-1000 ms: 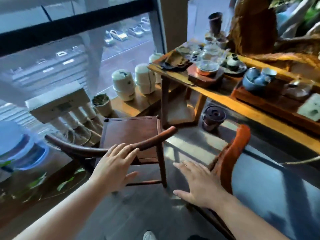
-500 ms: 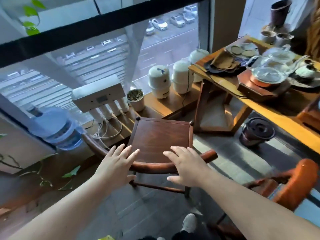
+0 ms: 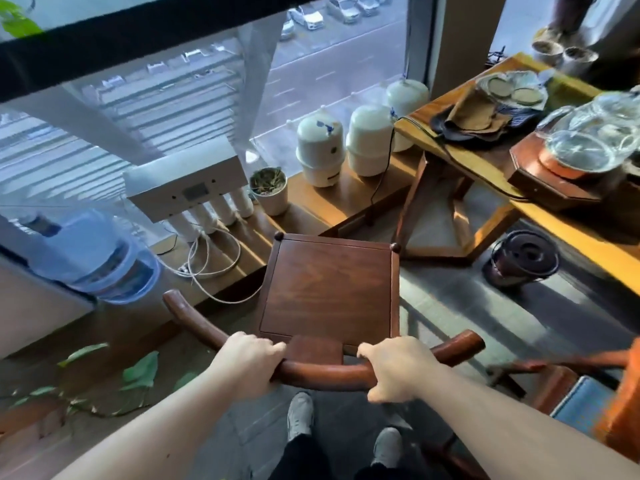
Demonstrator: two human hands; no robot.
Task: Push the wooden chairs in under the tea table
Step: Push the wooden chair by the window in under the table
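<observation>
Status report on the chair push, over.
Left hand and right hand gripping the chair's back rail. Chair not yet under tea table. Dark pot near path.

Both hands, left hand [image 3: 247, 363] and right hand [image 3: 394, 367], grip the wooden chair [image 3: 329, 292] backrest; the counter [image 3: 491, 168] stands apparently just beyond.

two bare forearms reaching forward, left hand [image 3: 250, 362] and right hand [image 3: 394, 368] each curled closed, fingers wrapped over, thumbs tucked beneath, knuckles up
</observation>
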